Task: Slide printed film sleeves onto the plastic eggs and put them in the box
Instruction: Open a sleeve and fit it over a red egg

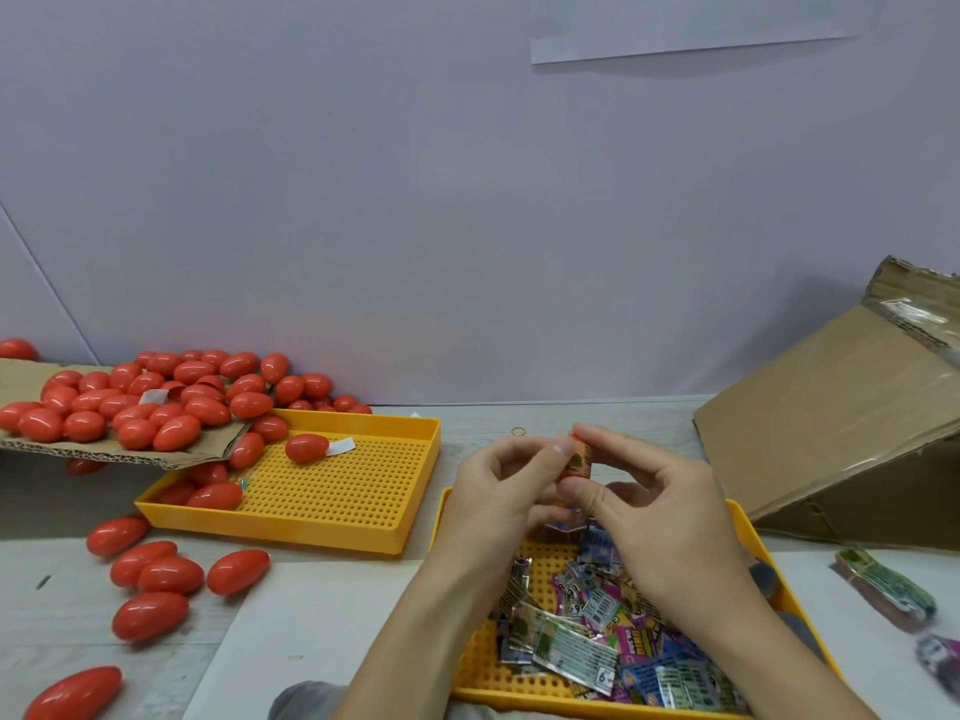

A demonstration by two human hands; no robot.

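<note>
- Red plastic egg (575, 462), printed sleeve (581, 459) partly on: I have it pinched between my left hand (506, 491) and right hand (660, 504), above the near tray (779, 597).
- Loose sleeves (597, 631): heaped in that tray, below my grip.
- Bare eggs (140, 402): piled far left on cardboard, spilling into the far tray (415, 491).
- Box (841, 423): right.
- Risk, I judge: thin film creasing or tearing if pushed askew.

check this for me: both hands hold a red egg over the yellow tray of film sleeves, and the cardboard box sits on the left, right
Not quite. The head view shows the cardboard box on the right. Both the left hand and right hand do hold the red egg over the yellow tray of film sleeves.
</note>
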